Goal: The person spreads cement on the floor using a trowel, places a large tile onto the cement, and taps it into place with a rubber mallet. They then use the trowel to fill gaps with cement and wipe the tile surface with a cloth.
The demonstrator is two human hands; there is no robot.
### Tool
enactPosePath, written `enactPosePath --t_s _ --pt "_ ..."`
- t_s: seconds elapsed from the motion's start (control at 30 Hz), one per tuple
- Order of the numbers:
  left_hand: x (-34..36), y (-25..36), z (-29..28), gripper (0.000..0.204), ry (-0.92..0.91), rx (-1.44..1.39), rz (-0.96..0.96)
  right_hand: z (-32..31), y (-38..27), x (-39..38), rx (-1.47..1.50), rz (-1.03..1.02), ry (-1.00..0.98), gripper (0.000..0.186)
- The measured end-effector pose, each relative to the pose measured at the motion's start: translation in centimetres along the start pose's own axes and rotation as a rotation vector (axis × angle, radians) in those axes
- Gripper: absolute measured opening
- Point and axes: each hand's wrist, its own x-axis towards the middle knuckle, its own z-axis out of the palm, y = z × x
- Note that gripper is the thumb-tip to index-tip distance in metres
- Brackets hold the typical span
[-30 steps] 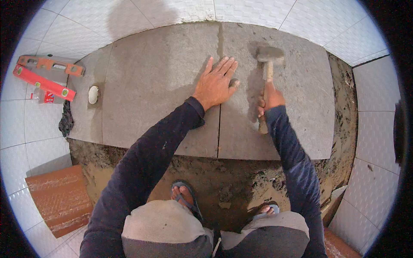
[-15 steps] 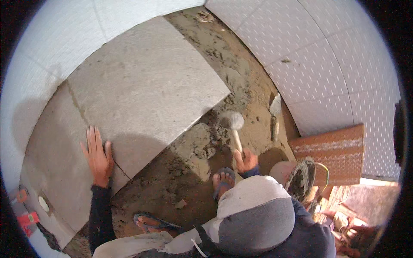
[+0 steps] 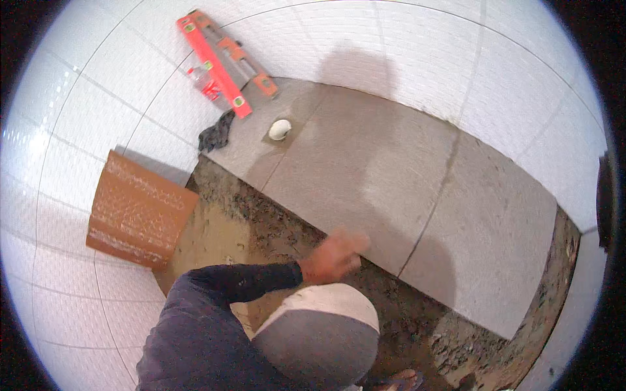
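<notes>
My left hand (image 3: pixel 334 255) is over the front edge of the grey floor tiles (image 3: pixel 339 156), close to a joint between two of them. Motion smears its fingers, so neither their shape nor any contact with the tile can be made out. Nothing can be seen in that hand. Dark wet mortar (image 3: pixel 287 218) lies along the tiles' near edge, just beside the hand. My right hand is out of view, and so is the mallet it held earlier.
Two spirit levels, one red (image 3: pixel 218 68) and one orange (image 3: pixel 251 65), lean at the back left near a plastic bottle (image 3: pixel 207 86). A dark cloth (image 3: pixel 216 132), a round white drain fitting (image 3: pixel 280 130) and a brown tile (image 3: pixel 140 208) are on the left. White tiled walls (image 3: pixel 417 52) enclose the floor.
The view has swung left, bringing the levels and drain fitting nearer the middle. My left hand has gone from lying flat on a tile to blurred motion at the edge. My right hand and mallet have left view.
</notes>
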Motion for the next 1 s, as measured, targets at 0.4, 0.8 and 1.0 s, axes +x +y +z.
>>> enactPosePath --t_s 0.4,0.8,1.0 --pt "2.7 -27.0 -17.2 0.033 0.665 0.437 -0.512 -13.7 -17.7 4.8 0.185 -0.176 -0.032 0.042" --pt "20.6 2.6 5.1 0.064 0.125 0.126 0.232 -4.2 -53.3 19.7 0.067 -0.597 -0.12 0.044" --pt "20.1 2.3 6.6 0.067 0.136 0.177 0.198 -1.3 -54.4 23.2 0.031 -0.503 -0.136 0.044"
